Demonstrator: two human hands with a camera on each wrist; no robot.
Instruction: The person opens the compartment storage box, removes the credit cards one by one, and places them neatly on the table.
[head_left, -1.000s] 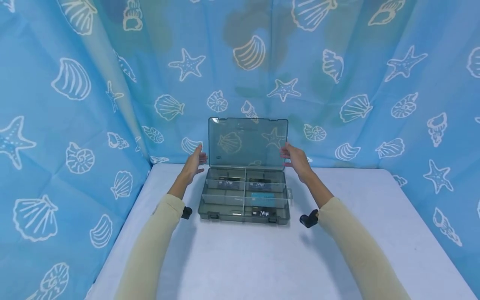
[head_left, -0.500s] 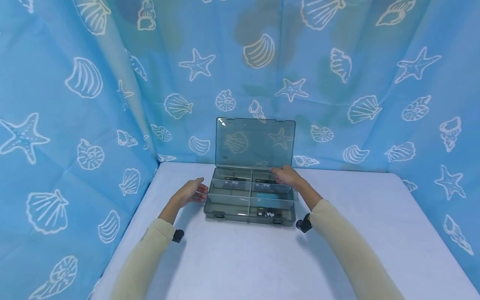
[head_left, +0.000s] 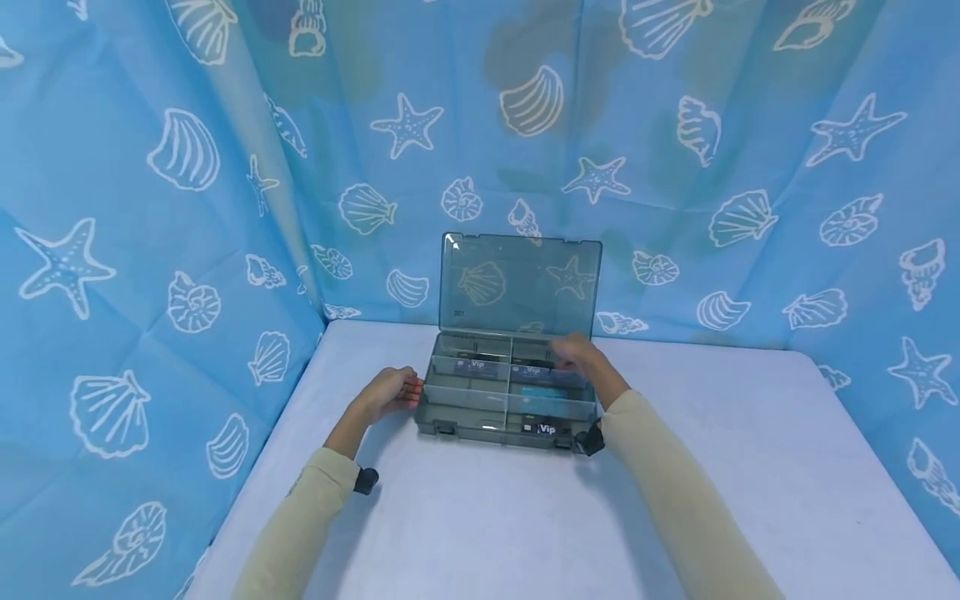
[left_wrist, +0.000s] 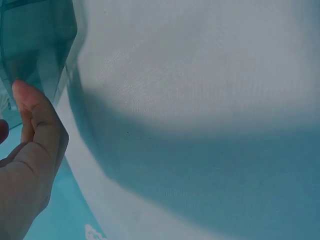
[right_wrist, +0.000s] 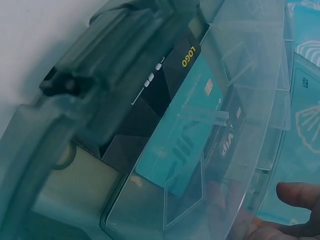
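A translucent grey compartment box (head_left: 472, 431) stands on the table with its lid (head_left: 517, 279) raised at the back. My left hand (head_left: 386, 392) is at the box's left side, its fingertips at the wall in the head view. My right hand (head_left: 576, 352) reaches over the back right compartment; in the right wrist view its thumb (right_wrist: 297, 194) is apart from the fingers, which show dimly through a clear divider (right_wrist: 250, 165). Near them lie a dark Vip card (right_wrist: 232, 135) and a teal card (right_wrist: 185, 135). A black card (right_wrist: 145, 110) lies in the front right compartment.
Another dark Vip card (head_left: 478, 365) is in a left compartment at the back. White cloth covers the table (head_left: 465, 525). A blue curtain (head_left: 420, 192) with shell and starfish prints hangs behind and on both sides. Each wrist carries a small black device (head_left: 366, 480).
Both hands have come down from beside the raised lid. The left has moved to the box's left side, the right over the back right compartment. The view has shifted slightly.
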